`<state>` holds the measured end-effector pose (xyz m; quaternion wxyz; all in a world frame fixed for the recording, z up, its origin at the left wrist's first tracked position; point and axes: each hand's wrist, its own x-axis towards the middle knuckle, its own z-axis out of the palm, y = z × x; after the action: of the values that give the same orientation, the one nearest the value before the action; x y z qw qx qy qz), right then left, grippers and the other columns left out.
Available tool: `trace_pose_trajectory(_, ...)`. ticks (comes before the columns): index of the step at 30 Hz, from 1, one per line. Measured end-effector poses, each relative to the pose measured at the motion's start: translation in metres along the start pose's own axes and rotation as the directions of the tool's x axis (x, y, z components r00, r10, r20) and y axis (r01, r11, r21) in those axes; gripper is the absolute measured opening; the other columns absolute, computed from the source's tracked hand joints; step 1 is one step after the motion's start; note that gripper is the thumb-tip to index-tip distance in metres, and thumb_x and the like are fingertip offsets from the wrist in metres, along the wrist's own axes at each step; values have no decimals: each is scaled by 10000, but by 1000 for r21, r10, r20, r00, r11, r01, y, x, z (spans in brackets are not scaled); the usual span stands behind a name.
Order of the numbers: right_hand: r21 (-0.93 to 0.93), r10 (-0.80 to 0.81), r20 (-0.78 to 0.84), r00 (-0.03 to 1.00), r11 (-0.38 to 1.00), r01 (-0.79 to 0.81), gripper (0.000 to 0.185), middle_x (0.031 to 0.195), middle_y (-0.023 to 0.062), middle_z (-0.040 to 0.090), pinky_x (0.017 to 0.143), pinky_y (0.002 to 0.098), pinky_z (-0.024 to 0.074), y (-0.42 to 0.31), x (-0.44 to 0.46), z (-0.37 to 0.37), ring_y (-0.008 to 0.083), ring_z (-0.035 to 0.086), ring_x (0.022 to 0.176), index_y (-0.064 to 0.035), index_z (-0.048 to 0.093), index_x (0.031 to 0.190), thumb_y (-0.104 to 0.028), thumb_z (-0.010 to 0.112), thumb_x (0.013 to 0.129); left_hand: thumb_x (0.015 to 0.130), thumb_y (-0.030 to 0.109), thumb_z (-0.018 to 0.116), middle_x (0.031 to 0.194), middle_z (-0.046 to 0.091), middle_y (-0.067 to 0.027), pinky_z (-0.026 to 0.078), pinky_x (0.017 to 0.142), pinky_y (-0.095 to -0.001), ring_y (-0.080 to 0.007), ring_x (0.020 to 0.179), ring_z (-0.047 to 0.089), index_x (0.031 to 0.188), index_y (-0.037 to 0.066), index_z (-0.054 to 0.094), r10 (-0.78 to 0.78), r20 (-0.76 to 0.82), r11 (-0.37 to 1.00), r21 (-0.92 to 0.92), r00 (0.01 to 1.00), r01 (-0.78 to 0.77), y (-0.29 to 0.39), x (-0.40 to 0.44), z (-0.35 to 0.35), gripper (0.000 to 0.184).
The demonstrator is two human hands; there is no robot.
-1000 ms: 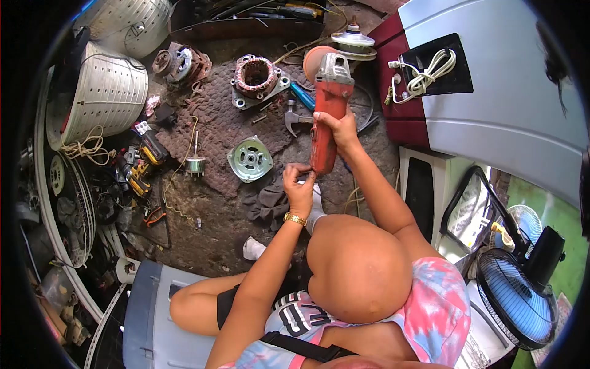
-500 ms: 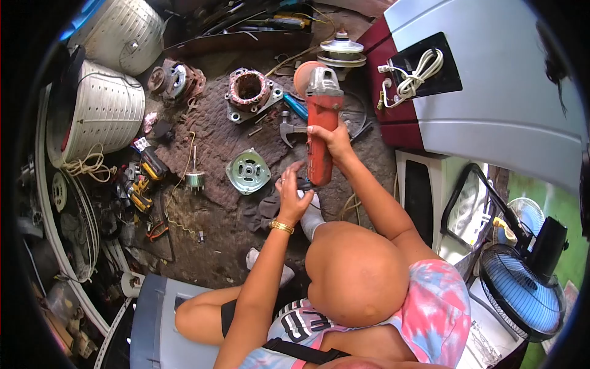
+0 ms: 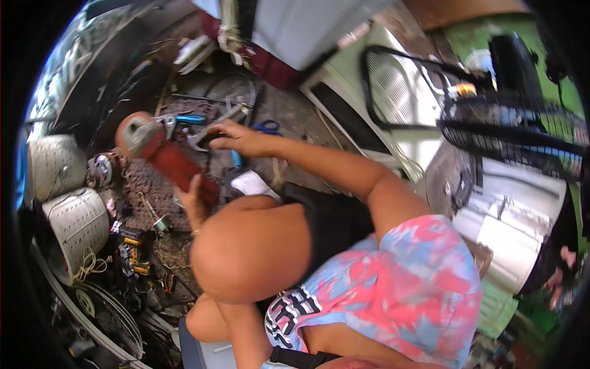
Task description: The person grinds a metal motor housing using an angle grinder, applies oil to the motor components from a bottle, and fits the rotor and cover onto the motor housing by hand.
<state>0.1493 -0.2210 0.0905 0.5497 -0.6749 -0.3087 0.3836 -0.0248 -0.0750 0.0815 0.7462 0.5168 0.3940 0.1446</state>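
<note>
The red angle grinder (image 3: 175,163) lies tilted, its orange disc at the upper left. My left hand (image 3: 195,200) is wrapped round the rear of its body, partly hidden behind my raised knee. My right hand (image 3: 239,138) is off the grinder, thumb and fingers apart, stretched over the floor at the hammer (image 3: 198,141). Whether its fingertips touch the hammer is blurred. Just beyond lies a blue-handled tool (image 3: 189,119), and scissors with blue handles (image 3: 267,127) rest to the right of the hand.
White perforated drums (image 3: 77,218) stand at the left. Yellow-black power tools (image 3: 136,255) and a small motor part with a shaft (image 3: 161,224) lie on the cluttered floor. A black fan (image 3: 513,126) and white appliance casings (image 3: 522,234) are to the right.
My right hand has let go of the grinder and reached over by the hammer. My left hand now grips the grinder, which has swung left and tilted. The whole view has turned.
</note>
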Motion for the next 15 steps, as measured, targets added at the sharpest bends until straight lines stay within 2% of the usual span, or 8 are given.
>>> trace_pose_trajectory(1,136,65,2,998,989,-64,513,1231,99,538,954,347,423,-5,-43,-24,199,509,1130,-52,502,1308,-414,538,947,759,231,768,1033,584,-82,490,780,-340,-191,875,585,1179,19,482,41,-39,999,16,998,-41,8,-10,0,550)
trace_pose_trajectory(3,245,377,69,923,891,-382,449,1160,59,585,829,307,504,-7,-131,-72,148,576,1011,-54,535,1270,-381,525,963,773,278,753,1036,583,-83,487,750,-332,-185,850,583,1192,20,488,80,-2,995,-59,997,-80,0,-5,-25,558)
trace_pose_trajectory(4,317,464,72,883,829,-461,425,1100,47,617,777,314,535,20,-177,-90,143,608,943,-55,588,1200,-401,508,966,770,279,756,1038,587,-82,491,755,-330,-186,857,588,1192,19,495,18,-72,994,-104,997,-26,0,-4,-37,560)
trace_pose_trajectory(6,330,661,-42,750,717,-614,424,851,62,669,653,329,560,18,-273,-113,173,664,742,-39,643,1029,-429,491,965,766,279,760,1039,591,-82,495,761,-328,-186,865,593,1193,17,503,-67,-196,983,-182,978,31,1,-3,-59,563)
trace_pose_trajectory(7,318,723,-87,686,672,-669,420,819,73,667,624,329,560,25,-321,-116,182,665,704,-35,642,1018,-423,490,966,766,279,761,1039,592,-82,495,762,-328,-186,865,594,1193,17,503,-52,-212,984,-176,976,15,1,-7,-64,563)
trace_pose_trajectory(10,252,804,-180,567,595,-763,394,776,90,664,546,332,556,57,-438,-113,189,659,627,-16,648,965,-377,493,965,765,279,762,1038,593,-82,496,763,-328,-187,867,595,1193,16,504,38,-236,988,-134,971,-71,9,-17,-75,565)
trace_pose_trajectory(14,375,853,-486,191,400,-836,316,729,121,643,474,341,532,117,-557,-115,214,636,555,-2,653,879,-266,490,937,763,280,764,1037,594,-82,497,765,-329,-187,870,596,1193,16,505,108,-249,987,-88,962,-134,13,-33,-82,567)
trace_pose_trajectory(15,376,809,-568,149,417,-827,300,707,124,635,467,339,523,148,-587,-124,220,633,547,-6,655,882,-248,487,935,762,280,764,1037,595,-82,497,765,-329,-188,871,597,1193,16,506,122,-256,985,-85,959,-148,15,-36,-84,568)
